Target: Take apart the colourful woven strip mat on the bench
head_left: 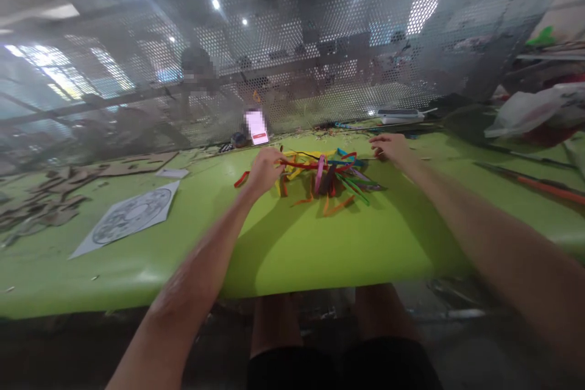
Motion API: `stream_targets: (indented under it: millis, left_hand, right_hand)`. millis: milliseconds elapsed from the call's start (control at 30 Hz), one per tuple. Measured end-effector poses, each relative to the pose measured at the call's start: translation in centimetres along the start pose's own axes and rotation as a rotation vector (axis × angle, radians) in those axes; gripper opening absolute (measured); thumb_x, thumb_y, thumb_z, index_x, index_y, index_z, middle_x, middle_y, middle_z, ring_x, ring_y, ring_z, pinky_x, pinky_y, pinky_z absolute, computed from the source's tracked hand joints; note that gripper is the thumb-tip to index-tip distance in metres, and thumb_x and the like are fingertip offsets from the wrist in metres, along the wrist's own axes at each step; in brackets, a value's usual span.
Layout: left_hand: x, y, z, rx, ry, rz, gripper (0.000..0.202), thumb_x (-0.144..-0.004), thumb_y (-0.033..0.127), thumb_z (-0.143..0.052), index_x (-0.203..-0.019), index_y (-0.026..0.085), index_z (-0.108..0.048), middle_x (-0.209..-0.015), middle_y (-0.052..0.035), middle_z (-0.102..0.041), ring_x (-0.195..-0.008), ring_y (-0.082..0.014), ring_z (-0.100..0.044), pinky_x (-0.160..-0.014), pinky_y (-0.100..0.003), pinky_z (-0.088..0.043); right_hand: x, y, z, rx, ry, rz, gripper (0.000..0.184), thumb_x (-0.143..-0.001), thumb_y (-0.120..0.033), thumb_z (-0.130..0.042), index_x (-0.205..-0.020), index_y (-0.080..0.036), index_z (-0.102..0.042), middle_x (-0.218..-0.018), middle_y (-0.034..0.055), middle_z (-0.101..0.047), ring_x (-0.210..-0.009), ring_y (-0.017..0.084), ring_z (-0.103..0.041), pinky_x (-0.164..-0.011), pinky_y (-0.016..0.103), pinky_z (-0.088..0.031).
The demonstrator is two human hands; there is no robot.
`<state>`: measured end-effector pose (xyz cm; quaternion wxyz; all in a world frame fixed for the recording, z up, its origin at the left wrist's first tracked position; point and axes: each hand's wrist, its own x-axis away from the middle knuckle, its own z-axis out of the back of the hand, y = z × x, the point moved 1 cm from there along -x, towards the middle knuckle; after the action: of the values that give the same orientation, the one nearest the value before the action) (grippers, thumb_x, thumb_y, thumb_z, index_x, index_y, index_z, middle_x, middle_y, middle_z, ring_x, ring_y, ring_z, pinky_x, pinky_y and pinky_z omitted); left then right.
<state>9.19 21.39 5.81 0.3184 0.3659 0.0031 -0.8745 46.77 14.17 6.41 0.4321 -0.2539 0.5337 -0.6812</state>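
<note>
A loose heap of colourful thin strips [326, 186] lies mid-table, in pink, yellow, blue, green, orange and dark colours. At its left side my left hand [267, 167] has its fingers closed on a red strip [299, 164], which runs right across the top of the heap. A red end also sticks out left of that hand. Just beyond the heap's right side, my right hand [387, 147] hovers low or rests at the table; I cannot tell which. Its fingers are slightly bent and apart, with nothing visible in them.
The green table [292, 256] has a perforated metal screen [292, 49] behind it. A lit phone [257, 127] leans there. Left are a printed sheet [132, 213] and brown scraps [41, 210]. Right are an orange-handled tool [548, 187] and a plastic bag [539, 113].
</note>
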Motion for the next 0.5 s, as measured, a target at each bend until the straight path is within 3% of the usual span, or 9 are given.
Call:
stream_targets:
  millis: [233, 367, 500]
  left_hand:
    - [0.0, -2.9, 3.4, -0.199, 0.055, 0.066, 0.012, -0.087, 0.017, -0.067, -0.084, 0.021, -0.077, -0.118, -0.0106, -0.067, -0.119, -0.0309, -0.052, -0.105, -0.047, -0.046]
    - [0.5, -5.5, 4.5, -0.197, 0.096, 0.227, 0.011, -0.087, 0.016, -0.064, -0.09, 0.019, -0.074, -0.104, -0.0101, -0.068, -0.11, -0.0286, -0.056, -0.103, -0.043, -0.045]
    - [0.8, -7.0, 4.4, -0.185, 0.034, 0.371, 0.006, -0.084, 0.014, -0.06, -0.086, 0.019, -0.065, -0.093, -0.009, -0.067, -0.096, -0.0272, -0.06, -0.094, -0.04, -0.046]
  right_hand:
    - [-0.5, -0.6, 0.2, 0.088, -0.035, 0.159, 0.016, -0.082, 0.0, -0.069, -0.087, -0.015, -0.072, -0.073, 0.0016, -0.066, -0.065, 0.011, -0.057, -0.065, 0.026, -0.049]
    - [-1.1, -0.1, -0.1, 0.42, -0.205, 0.298, 0.022, -0.073, 0.001, -0.075, -0.088, -0.015, -0.077, -0.082, 0.0059, -0.075, -0.075, 0.017, -0.065, -0.074, 0.03, -0.052]
    - [-1.8, 0.5, -0.4, 0.706, -0.288, 0.403, 0.02, -0.078, -0.005, -0.068, -0.088, -0.017, -0.079, -0.086, 0.0085, -0.078, -0.079, 0.023, -0.07, -0.078, 0.035, -0.055]
